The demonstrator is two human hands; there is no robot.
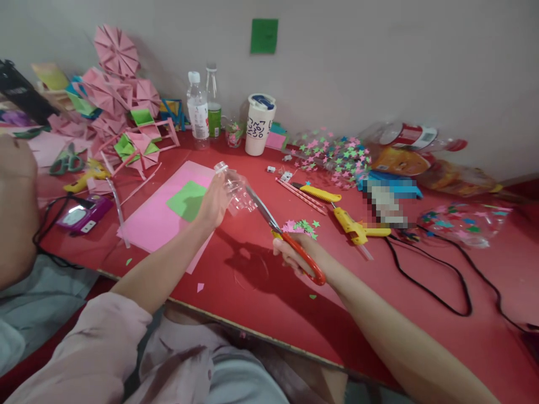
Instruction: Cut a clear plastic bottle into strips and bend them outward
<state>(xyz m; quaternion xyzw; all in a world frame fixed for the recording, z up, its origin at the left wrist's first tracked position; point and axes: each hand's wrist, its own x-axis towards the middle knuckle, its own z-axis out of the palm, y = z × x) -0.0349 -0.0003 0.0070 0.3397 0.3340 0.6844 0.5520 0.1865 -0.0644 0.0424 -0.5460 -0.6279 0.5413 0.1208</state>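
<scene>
Some unreadable cup lettering (256, 128), left fingers (218, 186) clamping clear plastic (241, 194), right fingers (285, 251) clamping scissors (309, 263)

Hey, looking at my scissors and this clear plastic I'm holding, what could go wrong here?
The scissors' blades reach the clear plastic near your left hand, so a slip might nick your fingers. The loose paper stars lie close to your right hand; your wrist could scatter them.

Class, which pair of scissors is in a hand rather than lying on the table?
The orange-handled scissors, gripped in the right hand; the green-handled scissors lie far to the left, in nobody's hand.
</scene>
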